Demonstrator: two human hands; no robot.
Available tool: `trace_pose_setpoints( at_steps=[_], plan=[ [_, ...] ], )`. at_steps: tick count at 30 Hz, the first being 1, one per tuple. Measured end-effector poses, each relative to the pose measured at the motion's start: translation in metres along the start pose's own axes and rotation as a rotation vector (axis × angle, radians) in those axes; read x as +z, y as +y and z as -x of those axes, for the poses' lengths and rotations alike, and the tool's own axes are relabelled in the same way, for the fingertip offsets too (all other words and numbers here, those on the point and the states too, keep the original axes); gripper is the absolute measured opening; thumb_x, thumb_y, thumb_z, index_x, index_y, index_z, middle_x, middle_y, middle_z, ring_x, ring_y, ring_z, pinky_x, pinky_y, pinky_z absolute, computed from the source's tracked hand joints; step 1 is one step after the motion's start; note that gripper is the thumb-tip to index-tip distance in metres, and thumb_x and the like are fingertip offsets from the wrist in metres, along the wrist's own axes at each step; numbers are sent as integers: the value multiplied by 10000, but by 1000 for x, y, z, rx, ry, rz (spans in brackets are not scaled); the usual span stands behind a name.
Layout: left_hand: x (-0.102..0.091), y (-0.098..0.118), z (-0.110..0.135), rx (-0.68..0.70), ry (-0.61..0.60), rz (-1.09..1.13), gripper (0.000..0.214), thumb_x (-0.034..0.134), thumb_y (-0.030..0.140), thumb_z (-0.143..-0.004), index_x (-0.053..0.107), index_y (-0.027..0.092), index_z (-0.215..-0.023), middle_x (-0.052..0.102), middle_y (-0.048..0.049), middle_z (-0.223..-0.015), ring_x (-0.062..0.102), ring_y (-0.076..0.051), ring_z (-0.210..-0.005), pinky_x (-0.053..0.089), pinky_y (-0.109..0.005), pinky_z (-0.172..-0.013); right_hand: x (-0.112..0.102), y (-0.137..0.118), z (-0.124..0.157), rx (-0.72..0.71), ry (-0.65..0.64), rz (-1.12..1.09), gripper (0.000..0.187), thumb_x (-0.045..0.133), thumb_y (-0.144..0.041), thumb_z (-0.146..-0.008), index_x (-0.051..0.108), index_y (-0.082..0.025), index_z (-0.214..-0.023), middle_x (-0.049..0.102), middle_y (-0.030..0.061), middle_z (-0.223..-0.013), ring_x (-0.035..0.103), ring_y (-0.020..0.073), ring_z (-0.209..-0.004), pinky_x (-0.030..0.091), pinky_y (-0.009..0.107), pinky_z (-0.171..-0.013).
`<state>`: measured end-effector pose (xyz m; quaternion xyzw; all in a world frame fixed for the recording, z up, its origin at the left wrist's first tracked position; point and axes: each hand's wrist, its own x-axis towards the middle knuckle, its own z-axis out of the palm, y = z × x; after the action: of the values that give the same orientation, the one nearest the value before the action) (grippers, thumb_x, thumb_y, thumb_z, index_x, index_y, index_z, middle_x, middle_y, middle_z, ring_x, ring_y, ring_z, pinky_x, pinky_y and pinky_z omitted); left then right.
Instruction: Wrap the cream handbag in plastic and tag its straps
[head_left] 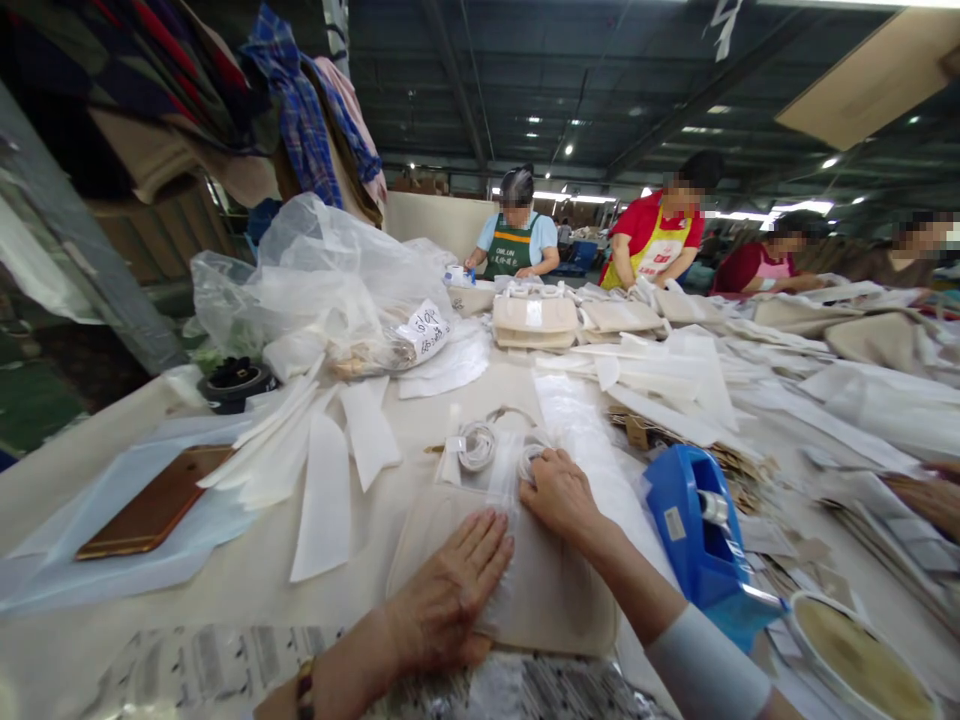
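Observation:
My left hand (pixel 450 590) lies flat, fingers stretched out, pressing on a beige bag (pixel 555 600) in clear plastic wrap near the table's front edge. My right hand (pixel 559 492) rests at the far end of that bag, fingers curled down onto the plastic wrap's opening. Just beyond my fingers lie two coiled white straps (pixel 478 445) in a small clear packet.
A blue tape dispenser (pixel 697 530) stands right of my right arm. White fabric strips (pixel 322 470) and a brown card (pixel 154 505) lie to the left. A big plastic sack (pixel 330 280) sits behind. Stacked beige bags (pixel 534 320) and several seated people fill the far side.

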<state>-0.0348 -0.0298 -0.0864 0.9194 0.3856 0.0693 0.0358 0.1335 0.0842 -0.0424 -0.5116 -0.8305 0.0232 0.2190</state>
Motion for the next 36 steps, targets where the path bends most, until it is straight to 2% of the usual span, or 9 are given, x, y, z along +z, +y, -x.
trace_pose_setpoints(
  at_steps=[6, 9, 13, 19, 22, 25, 27, 32, 36],
  plan=[
    [-11, 5, -3, -32, -57, 56, 885, 518, 177, -533, 263, -61, -1346, 189, -338, -1418, 90, -421, -1329, 238, -629, -1057, -11, 34, -5, 67, 73, -174, 350, 347, -341, -873, 451, -197, -572, 468, -16, -512, 446, 124, -504, 336, 242, -484],
    [-11, 4, -1, -30, -60, 56, 880, 521, 184, -545, 257, -49, -1351, 182, -324, -1428, 81, -404, -1338, 231, -620, -1064, -4, 30, -1, 23, 115, -189, 308, 423, -369, -838, 458, -200, -583, 506, 2, -584, 470, 139, -579, 374, 256, -549],
    [-9, 2, -1, -8, -50, 69, 880, 541, 207, -570, 238, -31, -1361, 189, -303, -1440, 96, -374, -1354, 219, -584, -1089, 9, 16, 7, -50, 192, -173, 218, 478, -302, -809, 500, -200, -617, 554, 60, -701, 491, 204, -734, 411, 337, -697],
    [-9, 2, -2, 11, -27, 99, 855, 545, 214, -602, 233, -17, -1365, 177, -287, -1458, 98, -357, -1367, 203, -534, -1117, 9, 15, 28, -155, 275, -190, 189, 459, -262, -866, 576, -143, -956, 610, 118, -931, 520, 238, -888, 445, 394, -787],
    [-9, 3, -2, 37, 13, 118, 840, 542, 220, -625, 223, -11, -1367, 190, -279, -1461, 107, -344, -1374, 209, -511, -1125, 3, 13, 47, -364, 214, -183, 241, 420, -149, -864, 580, -160, -1045, 627, 98, -1013, 535, 218, -949, 438, 384, -831],
    [-9, 3, -2, 47, 32, 124, 823, 542, 228, -644, 228, -23, -1362, 243, -273, -1449, 148, -345, -1370, 219, -495, -1127, 0, 7, 65, -555, 81, -178, 371, 418, -104, -809, 544, -149, -1155, 619, 101, -1106, 527, 229, -1039, 431, 415, -881],
    [-9, 3, -1, 47, 57, 136, 802, 537, 222, -650, 242, -13, -1357, 292, -253, -1437, 188, -330, -1366, 231, -481, -1127, -1, 4, 73, -584, 17, -186, 455, 420, -106, -779, 500, -141, -1225, 596, 109, -1171, 503, 238, -1110, 405, 451, -944],
    [-9, 4, 1, 53, 98, 202, 697, 534, 188, -641, 340, 46, -1296, 400, -207, -1382, 287, -290, -1337, 266, -454, -1122, -4, 4, 80, -600, -34, -243, 552, 424, -108, -724, 456, -141, -1274, 585, 126, -1202, 492, 235, -1163, 360, 489, -1013],
    [-9, 3, 2, 71, 149, 250, 685, 540, 158, -634, 321, 86, -1279, 446, -181, -1340, 329, -267, -1315, 267, -437, -1126, -11, 7, 84, -577, -199, -239, 678, 466, -149, -656, 396, -121, -1330, 513, 141, -1315, 406, 256, -1268, 254, 528, -1080]
  ],
)
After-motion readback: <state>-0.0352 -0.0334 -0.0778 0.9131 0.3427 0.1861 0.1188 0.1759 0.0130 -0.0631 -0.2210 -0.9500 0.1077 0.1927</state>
